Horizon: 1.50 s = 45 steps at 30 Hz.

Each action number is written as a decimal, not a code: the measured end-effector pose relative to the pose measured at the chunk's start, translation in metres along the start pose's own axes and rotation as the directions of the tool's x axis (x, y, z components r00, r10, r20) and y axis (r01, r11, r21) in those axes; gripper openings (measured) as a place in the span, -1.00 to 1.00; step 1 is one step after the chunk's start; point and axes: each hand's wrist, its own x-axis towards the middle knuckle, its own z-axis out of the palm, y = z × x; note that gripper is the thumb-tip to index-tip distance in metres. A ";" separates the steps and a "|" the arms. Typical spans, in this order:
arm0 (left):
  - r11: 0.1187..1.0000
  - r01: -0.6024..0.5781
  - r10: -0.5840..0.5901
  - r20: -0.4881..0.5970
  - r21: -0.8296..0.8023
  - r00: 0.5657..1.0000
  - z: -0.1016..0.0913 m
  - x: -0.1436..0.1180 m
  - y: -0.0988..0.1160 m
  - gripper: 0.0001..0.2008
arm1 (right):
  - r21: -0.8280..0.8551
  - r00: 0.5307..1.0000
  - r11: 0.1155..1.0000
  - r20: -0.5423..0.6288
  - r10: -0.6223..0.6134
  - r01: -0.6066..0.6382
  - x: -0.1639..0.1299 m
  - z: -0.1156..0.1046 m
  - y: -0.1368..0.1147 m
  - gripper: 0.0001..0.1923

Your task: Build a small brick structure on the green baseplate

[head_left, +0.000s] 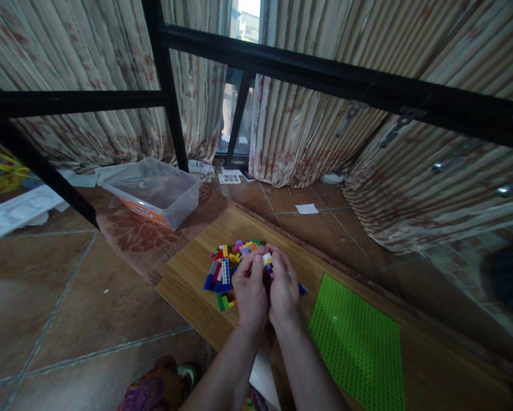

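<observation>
My left hand (251, 285) and my right hand (284, 285) are close together above a wooden board. Between their curled fingers and thumbs is a small white toy brick (266, 259) with some yellow beside it, mostly covered by the fingers. A loose heap of colourful toy bricks (225, 271) spreads left of and behind my hands, in blue, red, yellow, green and pink. To the right of my right hand lies a flat green studded baseplate (359, 342). A blue brick (302, 289) pokes out beside my right hand.
The wooden board (196, 279) rests over a brown patterned mat (132, 245) on a tiled floor. Beyond its left end stands a clear plastic bin (153, 188). A black metal frame (282, 60) crosses in front of striped curtains (299, 137). Papers (306, 209) lie on the tiles.
</observation>
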 end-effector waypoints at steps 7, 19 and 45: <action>0.997 -0.053 0.051 0.046 0.055 0.998 -0.004 0.004 -0.003 -0.78 | 0.001 0.999 0.999 0.004 -0.035 0.035 0.002 -0.003 0.003 -0.63; 0.999 0.036 -0.034 0.078 -0.016 0.996 0.001 0.003 0.006 -0.72 | -0.278 0.972 0.933 0.108 -0.208 0.231 0.004 -0.023 -0.016 -0.72; 0.827 -0.301 0.131 0.357 0.475 0.925 -0.004 -0.011 0.022 -0.65 | -0.338 0.973 0.914 0.142 -0.184 0.222 -0.016 -0.028 -0.022 -0.67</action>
